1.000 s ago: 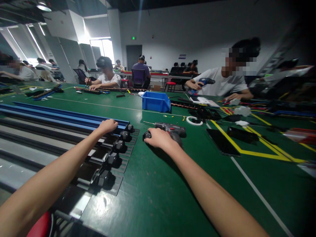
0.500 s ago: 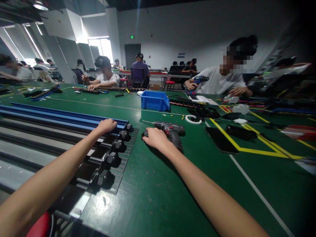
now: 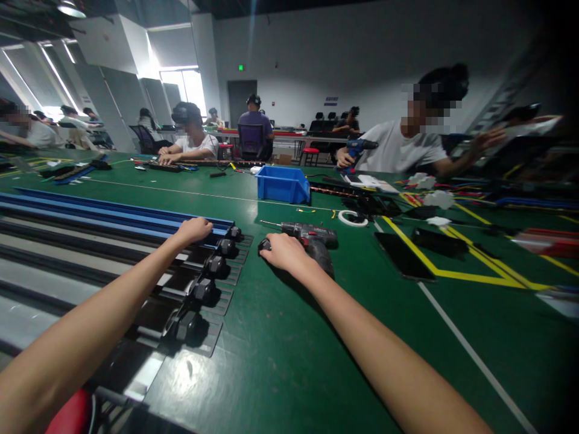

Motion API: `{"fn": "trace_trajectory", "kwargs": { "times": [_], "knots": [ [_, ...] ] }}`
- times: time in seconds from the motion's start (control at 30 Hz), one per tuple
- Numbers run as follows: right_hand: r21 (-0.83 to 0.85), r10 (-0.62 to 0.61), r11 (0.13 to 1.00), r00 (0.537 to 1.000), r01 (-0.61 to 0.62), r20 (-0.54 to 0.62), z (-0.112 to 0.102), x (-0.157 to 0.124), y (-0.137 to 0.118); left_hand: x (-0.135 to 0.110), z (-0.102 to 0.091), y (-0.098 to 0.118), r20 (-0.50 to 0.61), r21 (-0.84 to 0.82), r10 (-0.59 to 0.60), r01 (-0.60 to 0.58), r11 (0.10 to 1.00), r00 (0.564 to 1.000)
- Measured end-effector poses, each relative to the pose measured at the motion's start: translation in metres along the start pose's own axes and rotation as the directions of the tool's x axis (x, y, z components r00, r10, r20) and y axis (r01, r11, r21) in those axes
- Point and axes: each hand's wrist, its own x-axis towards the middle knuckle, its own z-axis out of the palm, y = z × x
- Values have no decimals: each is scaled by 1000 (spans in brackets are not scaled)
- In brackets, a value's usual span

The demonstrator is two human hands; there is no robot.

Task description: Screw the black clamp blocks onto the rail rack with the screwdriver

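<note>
Gripping the end of the blue rail (image 3: 136, 218) with a curled left hand (image 3: 194, 230), clutching a black caster (image 3: 265, 244) in the right hand (image 3: 283, 251), beside the drill (image 3: 312, 235).

Blue bin (image 3: 283, 184) far out on the green tabletop (image 3: 280, 361), white tape ring (image 3: 353, 219) to its right. Flat dark slab (image 3: 404, 256), perhaps a phone, beside yellow lines (image 3: 452, 274). Opposite, a seated person (image 3: 398, 154) holding a blue drill (image 3: 359, 146).
</note>
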Motion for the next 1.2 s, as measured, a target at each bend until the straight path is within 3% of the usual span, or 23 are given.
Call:
{"fn": "trace_trajectory", "kwargs": {
  "times": [0.63, 1.2],
  "knots": [
    [-81, 20, 997, 1000, -21, -15, -6, -4, -6, -3, -2, 1, 0, -9, -5, 5, 1000, 1000],
    [-51, -15, 999, 999, 12, -51, 2, -1, -4, -1, -1, 0, -1, -2, -8, 8, 1000, 1000]
  ]
}}
